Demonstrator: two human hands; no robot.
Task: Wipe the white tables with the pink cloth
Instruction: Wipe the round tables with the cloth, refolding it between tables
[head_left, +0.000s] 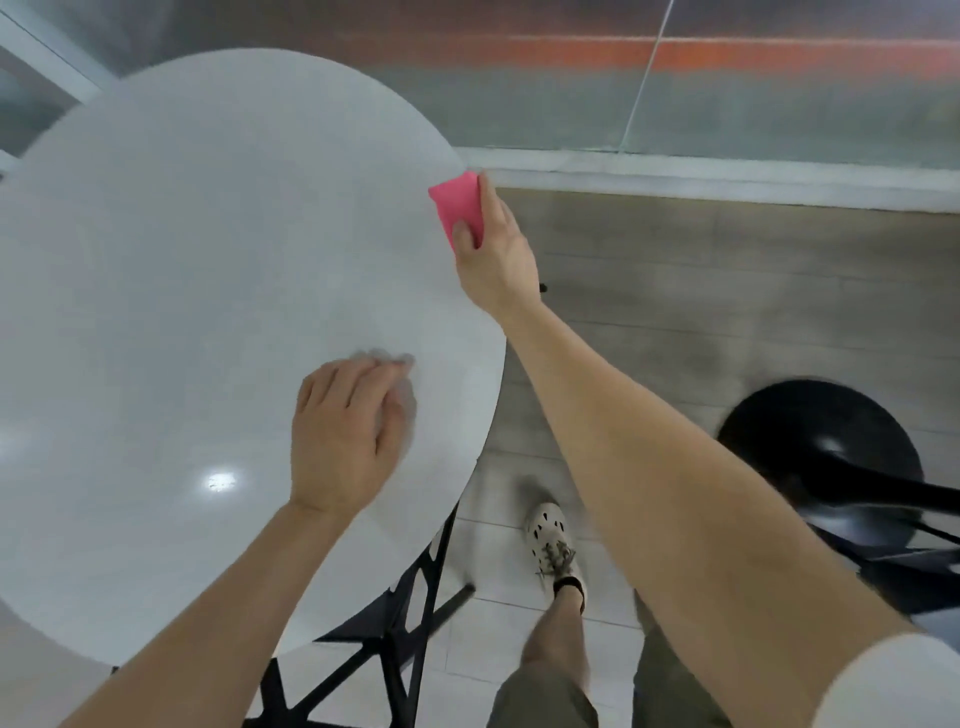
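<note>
One white table (208, 260) in view: round top, black frame under. Pink cloth (460, 205): folded pad at table's far-right rim. R hand (493, 254): thumb on top, fingers wrapped round cloth, gripping it. L hand (345, 431): flat on top nr the right edge, fingers laid out straight, holding nothing; tips blurred. Progress, est.: top glossy, no streaks to tell wiped from unwiped; cloth at rim suggests edge pass. Other tables: not visible, presumably left.
</note>
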